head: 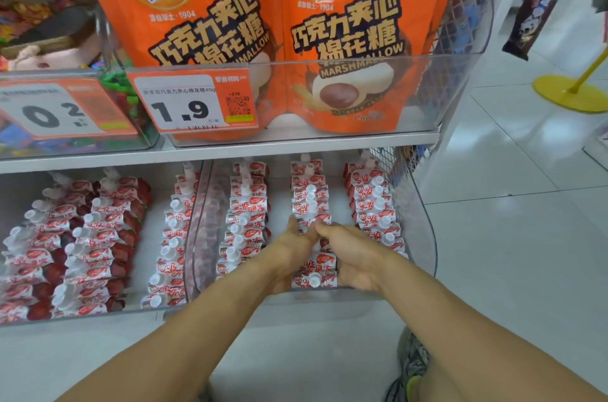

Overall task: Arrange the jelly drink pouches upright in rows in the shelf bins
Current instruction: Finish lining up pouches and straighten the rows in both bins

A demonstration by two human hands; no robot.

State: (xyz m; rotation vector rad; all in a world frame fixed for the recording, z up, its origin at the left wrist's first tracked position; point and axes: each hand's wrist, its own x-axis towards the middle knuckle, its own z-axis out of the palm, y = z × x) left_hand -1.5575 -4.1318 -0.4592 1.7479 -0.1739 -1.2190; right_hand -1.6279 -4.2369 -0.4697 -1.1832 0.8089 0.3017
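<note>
Take the right-hand clear bin on the lower shelf as your landmark. Inside it the jelly pouches stand in three rows running front to back, white caps up. The left row leans slightly toward the front; the right row sits against the bin's right wall.

Both of your hands are in the middle row of this bin. Your left hand lies against the left side of the row, fingers extended forward and pressed to the pouches, thumb up near the caps. Your right hand lies against the right side of the row, fingers curved around the front pouches, thumb meeting the left thumb above them. The front pouch of the row sits between your two palms, its cap facing you. Whether the right fingers clamp the pouches or only press them cannot be told.

To the left of this bin, a second clear bin holds more of the same pouches in three rows, most of them tilted back.

Above the landmark bin, on the upper shelf, stand two orange marshmallow bags behind a price tag reading 1.9. To the right of the bin lies white tiled floor with a yellow stand base.
</note>
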